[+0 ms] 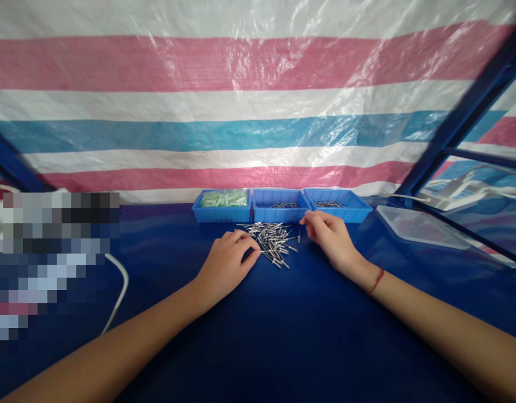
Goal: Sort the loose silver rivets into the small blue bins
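Note:
A loose pile of silvery blind rivets (275, 240) lies on the blue tabletop (258, 336). At the pile's left edge is my left hand (228, 260), thumb and forefinger pinched together on the end of a rivet. My right hand (331, 238) hovers to the right of the pile, just in front of the gap between the middle and right bins. Its fingers are curled and closed, and whatever they hold is hidden. One rivet (299, 237) shows just below those fingertips, apart from the rest.
Behind the pile stand three blue bins in a row: the left bin (222, 215) with green-tinted packets, the middle bin (278, 215) and right bin (354, 208) with rivets. A clear plastic lid (421, 226) and power strip (459, 190) lie right; a white cable (122, 280) left.

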`<state>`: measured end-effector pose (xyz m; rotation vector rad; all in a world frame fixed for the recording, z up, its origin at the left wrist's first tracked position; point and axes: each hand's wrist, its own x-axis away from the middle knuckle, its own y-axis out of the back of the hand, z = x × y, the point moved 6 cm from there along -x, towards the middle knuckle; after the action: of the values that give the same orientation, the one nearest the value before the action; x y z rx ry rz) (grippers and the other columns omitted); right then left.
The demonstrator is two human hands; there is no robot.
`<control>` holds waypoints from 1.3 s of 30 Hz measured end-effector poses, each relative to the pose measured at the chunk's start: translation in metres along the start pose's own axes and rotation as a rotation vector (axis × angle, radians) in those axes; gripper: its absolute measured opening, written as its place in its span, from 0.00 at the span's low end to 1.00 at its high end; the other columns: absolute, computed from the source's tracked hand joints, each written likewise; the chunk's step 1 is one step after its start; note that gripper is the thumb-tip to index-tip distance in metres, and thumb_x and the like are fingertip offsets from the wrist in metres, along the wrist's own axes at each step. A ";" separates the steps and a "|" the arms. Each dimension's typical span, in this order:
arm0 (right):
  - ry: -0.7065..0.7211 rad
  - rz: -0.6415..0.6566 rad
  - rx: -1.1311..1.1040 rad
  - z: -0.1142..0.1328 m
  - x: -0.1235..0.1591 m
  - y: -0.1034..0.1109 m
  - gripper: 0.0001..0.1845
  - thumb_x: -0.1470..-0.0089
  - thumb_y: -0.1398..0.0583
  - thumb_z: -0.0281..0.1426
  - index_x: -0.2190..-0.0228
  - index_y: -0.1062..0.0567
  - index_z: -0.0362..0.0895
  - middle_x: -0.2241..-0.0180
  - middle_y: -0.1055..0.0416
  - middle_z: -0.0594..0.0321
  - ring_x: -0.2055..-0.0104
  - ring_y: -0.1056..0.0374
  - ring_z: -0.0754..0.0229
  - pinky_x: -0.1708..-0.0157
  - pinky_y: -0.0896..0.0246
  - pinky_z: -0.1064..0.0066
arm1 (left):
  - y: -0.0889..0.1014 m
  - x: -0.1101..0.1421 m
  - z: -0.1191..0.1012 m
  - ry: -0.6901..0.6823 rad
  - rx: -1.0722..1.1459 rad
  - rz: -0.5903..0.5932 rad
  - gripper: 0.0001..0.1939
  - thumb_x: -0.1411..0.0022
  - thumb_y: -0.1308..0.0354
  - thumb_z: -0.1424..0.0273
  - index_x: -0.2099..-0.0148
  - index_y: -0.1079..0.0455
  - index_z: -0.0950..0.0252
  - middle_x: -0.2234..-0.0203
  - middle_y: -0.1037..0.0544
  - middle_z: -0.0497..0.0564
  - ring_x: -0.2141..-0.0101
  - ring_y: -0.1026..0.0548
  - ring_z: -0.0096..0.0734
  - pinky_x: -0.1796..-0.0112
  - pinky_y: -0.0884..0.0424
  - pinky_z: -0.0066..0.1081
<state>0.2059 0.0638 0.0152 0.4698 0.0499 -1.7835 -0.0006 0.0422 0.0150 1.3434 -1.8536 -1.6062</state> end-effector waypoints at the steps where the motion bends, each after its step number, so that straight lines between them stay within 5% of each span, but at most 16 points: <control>1: 0.079 0.065 0.090 0.006 0.005 -0.007 0.18 0.45 0.46 0.40 0.79 0.27 0.41 0.84 0.39 0.68 0.81 0.44 0.67 0.80 0.50 0.75 | 0.000 0.000 0.000 -0.002 -0.008 0.003 0.08 0.35 0.49 0.68 0.62 0.28 0.61 0.61 0.26 0.49 0.59 0.30 0.37 0.58 0.36 0.38; 6: 0.340 0.303 0.300 0.028 0.029 -0.031 0.16 0.43 0.47 0.35 0.78 0.29 0.41 0.79 0.34 0.65 0.76 0.40 0.66 0.75 0.46 0.74 | -0.003 0.000 0.005 0.026 -0.025 -0.033 0.09 0.34 0.51 0.69 0.63 0.31 0.63 0.64 0.26 0.49 0.61 0.31 0.37 0.60 0.36 0.37; 11: 0.461 0.384 0.365 0.031 0.038 -0.041 0.07 0.47 0.42 0.30 0.65 0.27 0.42 0.75 0.32 0.66 0.77 0.40 0.68 0.77 0.44 0.76 | 0.001 0.000 0.008 0.026 0.095 -0.139 0.07 0.34 0.52 0.70 0.63 0.34 0.64 0.67 0.27 0.49 0.64 0.31 0.34 0.61 0.37 0.35; 19: 0.445 0.357 0.244 0.034 0.041 -0.040 0.06 0.45 0.41 0.32 0.67 0.26 0.42 0.73 0.30 0.64 0.76 0.39 0.68 0.76 0.43 0.76 | 0.010 0.002 -0.005 -0.088 0.232 -0.204 0.05 0.35 0.51 0.72 0.63 0.35 0.64 0.69 0.28 0.48 0.65 0.31 0.31 0.62 0.37 0.32; 32: 0.437 0.341 0.163 0.043 0.045 -0.038 0.06 0.46 0.41 0.31 0.70 0.26 0.41 0.77 0.33 0.65 0.78 0.42 0.68 0.78 0.46 0.75 | 0.008 0.007 -0.015 -0.228 0.302 -0.140 0.08 0.34 0.52 0.72 0.55 0.35 0.64 0.62 0.26 0.51 0.59 0.31 0.33 0.56 0.36 0.36; 39: 0.485 0.358 0.168 0.046 0.048 -0.038 0.05 0.45 0.41 0.30 0.69 0.26 0.42 0.76 0.33 0.65 0.77 0.41 0.68 0.78 0.45 0.75 | 0.010 0.005 -0.021 -0.276 0.254 -0.134 0.05 0.35 0.50 0.70 0.60 0.33 0.63 0.65 0.26 0.50 0.61 0.31 0.32 0.57 0.36 0.35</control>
<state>0.1476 0.0169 0.0325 0.9635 0.1458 -1.2980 0.0086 0.0254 0.0285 1.4355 -2.2363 -1.7449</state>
